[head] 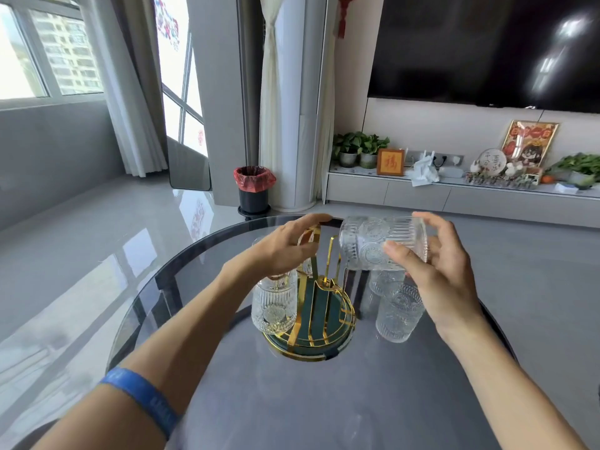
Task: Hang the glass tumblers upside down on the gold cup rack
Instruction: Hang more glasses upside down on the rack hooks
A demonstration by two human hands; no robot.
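The gold cup rack [313, 323] with a dark green round base stands in the middle of the round glass table [292, 401]. One embossed glass tumbler [274, 306] hangs upside down on its left prong. My right hand [431, 274] holds another tumbler [367, 245] on its side, mouth towards the rack's upper prongs. My left hand [285, 245] rests around the rack's top loop, fingers curled on it. Two more tumblers [397, 310] stand on the table to the right of the rack, partly behind my right hand.
A blue wristband [143, 397] is on my left forearm. Beyond the table are a black bin with a red liner [254, 188], a white column, curtains, and a low cabinet [454, 193] with plants and ornaments under a wall television.
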